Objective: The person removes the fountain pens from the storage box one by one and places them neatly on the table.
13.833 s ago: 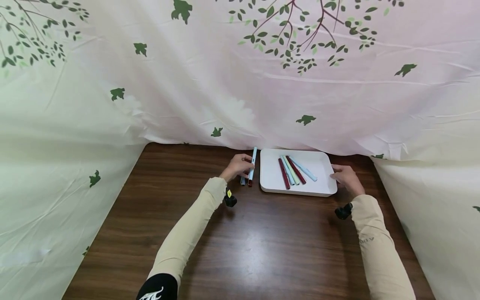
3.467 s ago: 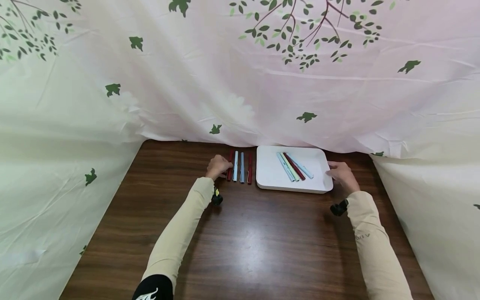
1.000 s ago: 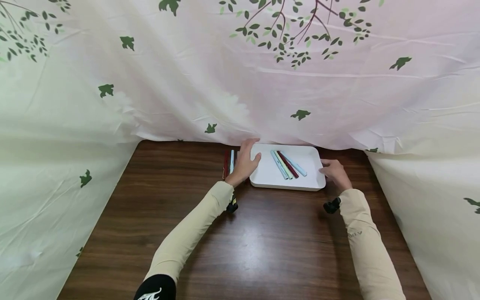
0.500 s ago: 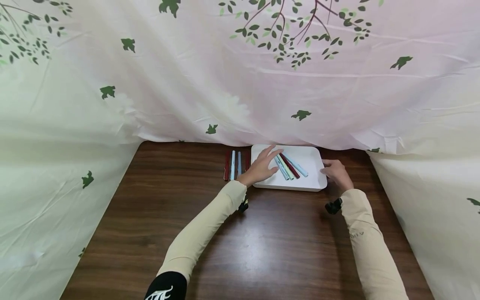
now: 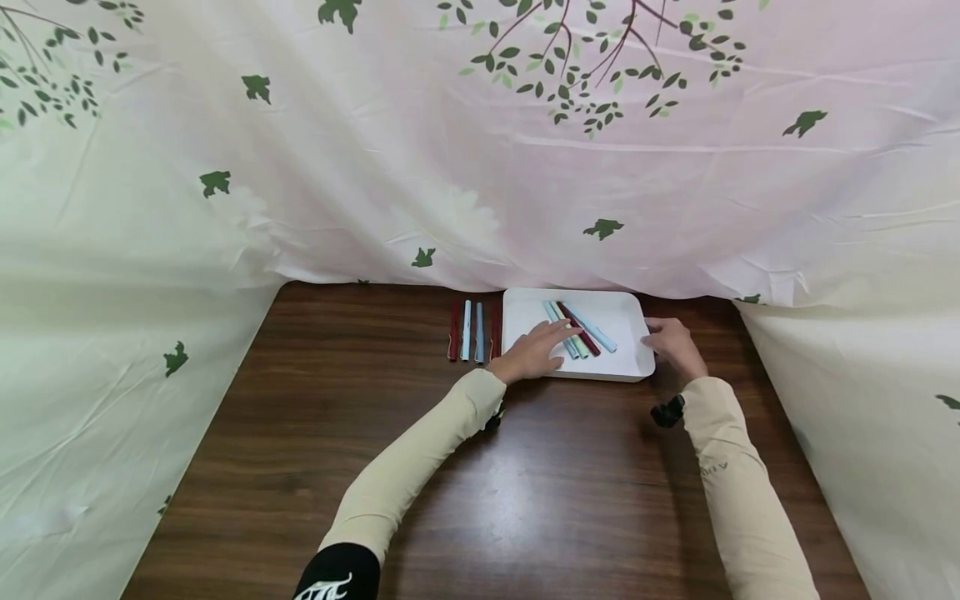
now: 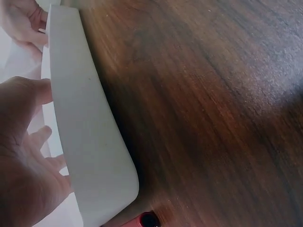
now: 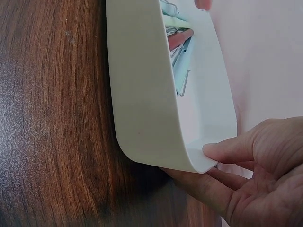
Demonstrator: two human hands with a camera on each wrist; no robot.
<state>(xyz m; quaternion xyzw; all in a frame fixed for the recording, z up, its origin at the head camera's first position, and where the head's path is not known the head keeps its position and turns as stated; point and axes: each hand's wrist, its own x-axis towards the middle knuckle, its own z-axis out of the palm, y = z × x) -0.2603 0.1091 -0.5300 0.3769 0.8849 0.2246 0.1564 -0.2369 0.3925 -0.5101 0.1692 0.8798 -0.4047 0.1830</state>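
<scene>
Over the white tray (image 5: 628, 323), our left hand (image 5: 531, 353) is spread at the pens lying inside (image 5: 593, 328), and we cannot tell whether it touches them. Our right hand (image 5: 677, 347) pinches the tray's right rim, while four more pens (image 5: 479, 332) lie side by side on the brown table (image 5: 360, 383), just left of it.

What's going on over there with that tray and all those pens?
A person is working at a wooden table. Their right hand has a grip on the right end of a white tray. Their left hand is over the four pens inside; whether it touches them is hard to tell. Four more pens, two dark red and two blue, lie side by side on the table, left of the tray.
</scene>
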